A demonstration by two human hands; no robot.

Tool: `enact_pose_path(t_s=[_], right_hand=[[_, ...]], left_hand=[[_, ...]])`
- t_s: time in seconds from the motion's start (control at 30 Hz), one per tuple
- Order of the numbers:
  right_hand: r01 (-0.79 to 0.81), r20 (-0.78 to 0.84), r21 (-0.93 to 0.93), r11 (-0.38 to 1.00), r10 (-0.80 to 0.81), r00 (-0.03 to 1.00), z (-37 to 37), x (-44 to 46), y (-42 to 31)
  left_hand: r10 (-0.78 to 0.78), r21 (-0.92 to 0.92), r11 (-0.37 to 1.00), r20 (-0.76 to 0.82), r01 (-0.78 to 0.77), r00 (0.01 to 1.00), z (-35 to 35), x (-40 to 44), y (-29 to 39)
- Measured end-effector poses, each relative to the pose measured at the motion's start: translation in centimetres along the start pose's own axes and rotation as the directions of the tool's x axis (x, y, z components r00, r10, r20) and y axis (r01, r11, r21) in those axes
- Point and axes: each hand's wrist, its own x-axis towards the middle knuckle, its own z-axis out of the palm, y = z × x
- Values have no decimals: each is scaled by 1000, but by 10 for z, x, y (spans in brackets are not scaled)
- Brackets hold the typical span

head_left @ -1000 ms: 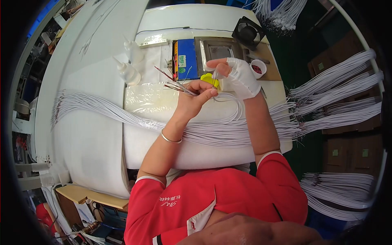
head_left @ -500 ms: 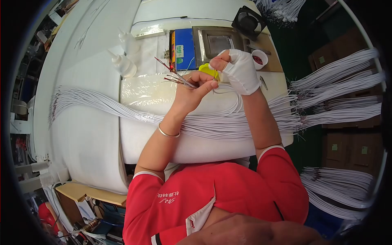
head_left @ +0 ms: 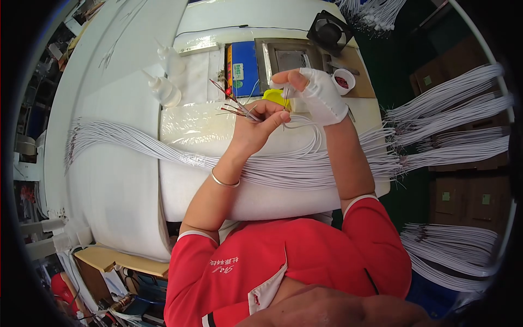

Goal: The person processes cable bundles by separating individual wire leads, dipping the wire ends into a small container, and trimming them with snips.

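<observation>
My left hand (head_left: pixel 261 122) is closed on several white cables; their stripped ends with dark red and grey wires (head_left: pixel 235 104) fan out to its left. Thin wires (head_left: pixel 286 101) stick up from between its thumb and forefinger. My right hand (head_left: pixel 316 95), in a white fingerless glove, is just right of those wires, with forefinger and thumb stretched to the left and apart. Behind the hands is a yellow dish (head_left: pixel 276 97). A long bundle of white cables (head_left: pixel 294 171) lies across the table under my forearms.
A blue box (head_left: pixel 244 68) and a metal tray (head_left: pixel 291 54) stand behind the hands. Farther right are a black fan (head_left: pixel 329 31) and a white cup (head_left: pixel 344 81) of small red pieces. Squeeze bottles (head_left: pixel 164 91) stand at left. More cable bundles (head_left: pixel 452 114) hang at right.
My right thumb and forefinger, pinched together half a second ago, have spread apart and point left. My left hand keeps its hold on the cables almost in the same place.
</observation>
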Motion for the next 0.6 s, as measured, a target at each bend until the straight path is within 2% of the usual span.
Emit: enact_pose_path(t_s=[0.13, 0.23, 0.3, 0.43, 0.53, 0.6], right_hand=[[8, 23, -102, 995, -6, 1000, -4, 1, 2], [75, -14, -273, 959, -82, 997, -10, 0, 8], [88, -46, -294, 952, -106, 993, -7, -3, 6], [115, -87, -326, 938, -151, 985, -1, -5, 5], [108, -108, -336, 936, -152, 982, 1, -4, 10], [161, -133, -361, 919, -222, 966, 0, 0, 19]], left_hand=[[-19, 47, 999, 25, 17, 1000, -3, 0, -1], [7, 66, 998, 13, -7, 1000, -6, -1, -3], [15, 57, 998, 39, -18, 999, -1, 1, -6], [24, 41, 999, -11, -24, 1000, 5, -1, -2], [-18, 109, 994, -26, 21, 1000, 8, -3, 1], [-19, 127, 992, -7, 20, 1000, 5, -3, 0]])
